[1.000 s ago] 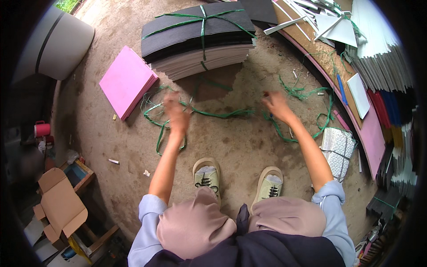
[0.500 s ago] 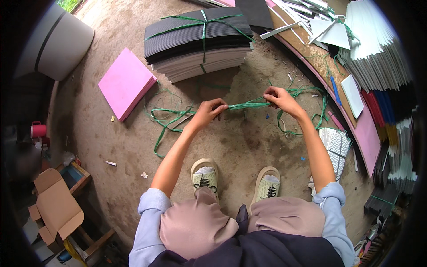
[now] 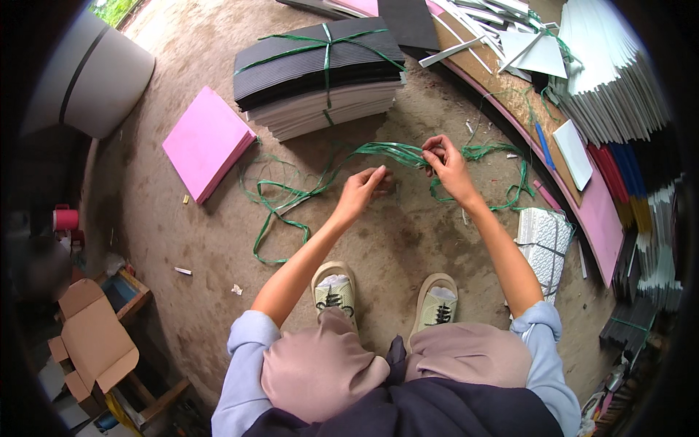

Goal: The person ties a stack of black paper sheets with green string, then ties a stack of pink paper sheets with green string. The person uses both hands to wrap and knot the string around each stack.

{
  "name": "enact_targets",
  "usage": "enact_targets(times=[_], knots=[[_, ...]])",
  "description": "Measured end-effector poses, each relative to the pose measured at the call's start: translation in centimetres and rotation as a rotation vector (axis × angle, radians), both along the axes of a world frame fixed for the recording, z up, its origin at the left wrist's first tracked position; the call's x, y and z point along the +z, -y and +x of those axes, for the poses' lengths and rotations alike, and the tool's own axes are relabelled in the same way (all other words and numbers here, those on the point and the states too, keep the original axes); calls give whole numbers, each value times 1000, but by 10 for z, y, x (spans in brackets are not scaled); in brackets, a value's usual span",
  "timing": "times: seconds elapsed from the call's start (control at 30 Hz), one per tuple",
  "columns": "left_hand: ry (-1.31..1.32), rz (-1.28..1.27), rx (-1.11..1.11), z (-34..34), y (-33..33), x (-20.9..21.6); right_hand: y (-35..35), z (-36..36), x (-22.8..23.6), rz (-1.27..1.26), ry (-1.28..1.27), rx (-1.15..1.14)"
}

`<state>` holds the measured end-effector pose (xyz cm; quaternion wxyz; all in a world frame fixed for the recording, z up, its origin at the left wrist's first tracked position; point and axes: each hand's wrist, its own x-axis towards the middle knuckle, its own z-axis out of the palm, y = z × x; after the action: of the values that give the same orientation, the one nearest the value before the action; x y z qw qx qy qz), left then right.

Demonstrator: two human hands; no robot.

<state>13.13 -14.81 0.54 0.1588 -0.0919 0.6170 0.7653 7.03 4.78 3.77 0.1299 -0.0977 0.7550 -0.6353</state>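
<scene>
My right hand [image 3: 445, 166] pinches a bunched length of green plastic twine [image 3: 389, 150] above the bare floor. From its fingers the bunch arcs leftward, and loose strands trail down on both sides. Just below and left of the bunch is my left hand [image 3: 366, 191], apart from it, fingers loosely bent with no twine visible in them. Beyond my hands stands a stack of black and whitish ridged sheets [image 3: 320, 80], bound crosswise with green twine. A pile of pink sheets [image 3: 207, 142] lies to its left.
Stacked white sheets [image 3: 608, 80] and scrap strips [image 3: 510, 36] crowd the right side. A wrapped white bundle [image 3: 542, 244] lies by my right forearm. At left are a large white roll [image 3: 109, 73] and an open cardboard box [image 3: 95, 335]. My shoes [image 3: 335, 291] are on the floor.
My left hand has come off the twine and moved right and slightly nearer me. The twine stretched between both hands now arcs loosely from my right hand, which has shifted slightly left.
</scene>
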Motion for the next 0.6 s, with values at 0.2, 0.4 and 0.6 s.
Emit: enact_targets(times=[0.2,0.4,0.6], knots=[[72,330,244,-15,-17,5,2,14,6,71,23,49],[-56,165,178,-10,-21,11,1,10,-2,53,45,134],[-95,-6,179,0,-16,6,13,-2,7,249,158,259]])
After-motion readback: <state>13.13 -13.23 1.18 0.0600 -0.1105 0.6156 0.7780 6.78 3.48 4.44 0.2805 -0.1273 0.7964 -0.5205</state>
